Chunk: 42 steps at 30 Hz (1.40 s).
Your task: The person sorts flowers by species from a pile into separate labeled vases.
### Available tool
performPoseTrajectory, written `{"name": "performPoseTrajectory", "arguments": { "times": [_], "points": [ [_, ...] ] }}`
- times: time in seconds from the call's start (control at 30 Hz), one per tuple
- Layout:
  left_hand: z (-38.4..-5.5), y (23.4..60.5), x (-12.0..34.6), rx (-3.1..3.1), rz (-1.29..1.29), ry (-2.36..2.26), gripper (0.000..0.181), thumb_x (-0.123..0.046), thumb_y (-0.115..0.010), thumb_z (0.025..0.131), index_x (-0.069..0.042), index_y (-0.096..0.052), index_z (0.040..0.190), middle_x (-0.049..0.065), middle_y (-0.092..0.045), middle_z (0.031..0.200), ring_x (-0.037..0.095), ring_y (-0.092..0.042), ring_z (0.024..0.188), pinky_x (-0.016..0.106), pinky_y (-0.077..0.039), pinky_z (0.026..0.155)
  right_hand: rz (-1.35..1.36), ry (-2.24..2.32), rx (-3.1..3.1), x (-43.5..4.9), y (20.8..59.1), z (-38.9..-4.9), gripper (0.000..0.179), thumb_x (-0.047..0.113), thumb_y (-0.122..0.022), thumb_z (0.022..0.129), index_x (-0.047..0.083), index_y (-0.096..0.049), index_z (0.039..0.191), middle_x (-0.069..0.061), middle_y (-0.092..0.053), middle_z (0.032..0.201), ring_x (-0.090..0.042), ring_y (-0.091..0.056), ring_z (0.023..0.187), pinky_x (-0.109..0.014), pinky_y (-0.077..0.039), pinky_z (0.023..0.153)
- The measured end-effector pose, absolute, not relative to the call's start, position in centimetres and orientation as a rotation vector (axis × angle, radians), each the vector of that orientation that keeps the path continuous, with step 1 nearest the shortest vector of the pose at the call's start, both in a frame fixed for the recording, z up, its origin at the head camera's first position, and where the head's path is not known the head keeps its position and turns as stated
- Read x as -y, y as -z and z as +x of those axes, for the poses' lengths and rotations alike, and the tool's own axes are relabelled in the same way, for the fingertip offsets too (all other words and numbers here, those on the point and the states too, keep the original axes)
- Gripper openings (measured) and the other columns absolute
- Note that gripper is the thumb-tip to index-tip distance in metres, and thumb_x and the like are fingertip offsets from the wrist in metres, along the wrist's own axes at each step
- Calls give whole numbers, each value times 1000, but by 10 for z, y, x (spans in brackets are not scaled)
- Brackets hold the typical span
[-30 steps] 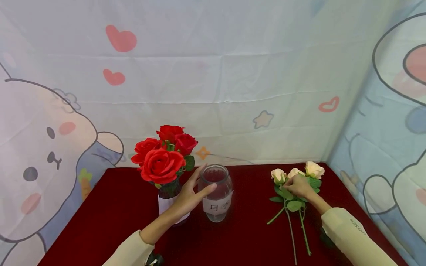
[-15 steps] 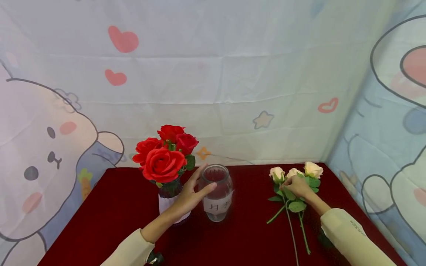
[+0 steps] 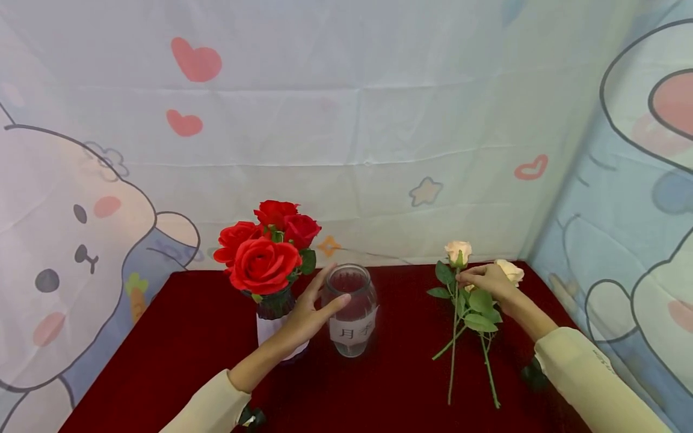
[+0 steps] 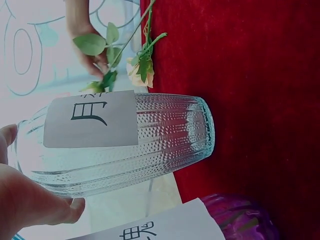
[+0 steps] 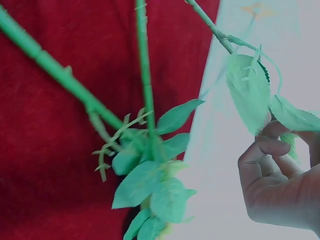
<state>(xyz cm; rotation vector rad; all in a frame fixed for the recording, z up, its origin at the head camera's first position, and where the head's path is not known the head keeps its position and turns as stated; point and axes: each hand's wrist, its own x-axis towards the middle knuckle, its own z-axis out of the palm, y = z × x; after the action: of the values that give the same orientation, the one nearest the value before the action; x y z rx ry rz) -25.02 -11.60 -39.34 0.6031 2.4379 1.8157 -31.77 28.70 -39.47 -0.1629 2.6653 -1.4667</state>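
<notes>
Raised higher in the frame than half a second ago, one cream rose (image 3: pixel 458 250) shows at right in the head view, stem nearly vertical, pinched in my right grip (image 3: pixel 489 281); the glass jar (image 3: pixel 351 350) is left of it, mid-frame, nearer my left grip (image 3: pixel 308 314), curved round its shoulder. Left wrist: jar central, rose upper left. Right wrist: pinch at right.

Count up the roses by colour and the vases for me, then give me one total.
Red roses: 4 visible
Cream roses: 3, one mostly hidden by the right hand
Vases: 2
Total: 9
</notes>
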Motion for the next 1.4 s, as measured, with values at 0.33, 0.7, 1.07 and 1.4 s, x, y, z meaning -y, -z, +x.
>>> {"name": "performPoseTrajectory", "arguments": {
  "times": [0.33, 0.7, 1.07, 1.4],
  "points": [
    [-251, 393, 117, -2418, 618, -1833, 76, -28, -63, 101, -31, -20, 163, 8, -27, 168, 40, -38, 147, 56, -48, 107, -27, 1947, -2377, -285, 367, -310, 38, 34, -58, 104, 7, -63, 131, 23, -70, 90, 2, -60, 71, -25, -47, 85],
    [-253, 389, 118, -2424, 592, -1801, 73, -31, -63, 101, -31, -23, 162, 9, -27, 168, 43, -34, 150, 60, -45, 110, 11, 2675, -1794, -303, 344, -303, 12, 16, -65, 101, 19, -73, 92, 11, -77, 85, -3, -55, 58, -17, -47, 59],
    [-253, 387, 119, -2382, 633, -1779, 66, -31, -59, 104, -28, -22, 159, 13, -23, 167, 41, -30, 152, 64, -38, 113, -123, 2940, -1579, -262, 309, -290, 3, 13, -68, 98, 11, -69, 98, 5, -77, 86, -4, -50, 53, -18, -42, 54],
    [-251, 390, 119, -2387, 619, -1772, 68, -33, -57, 105, -29, -17, 160, 14, -14, 170, 44, -26, 153, 65, -37, 114, -278, 2833, -2044, -201, 309, -284, 5, 17, -66, 100, 13, -67, 101, 11, -76, 83, -3, -48, 48, -15, -40, 52]
  ]
}}
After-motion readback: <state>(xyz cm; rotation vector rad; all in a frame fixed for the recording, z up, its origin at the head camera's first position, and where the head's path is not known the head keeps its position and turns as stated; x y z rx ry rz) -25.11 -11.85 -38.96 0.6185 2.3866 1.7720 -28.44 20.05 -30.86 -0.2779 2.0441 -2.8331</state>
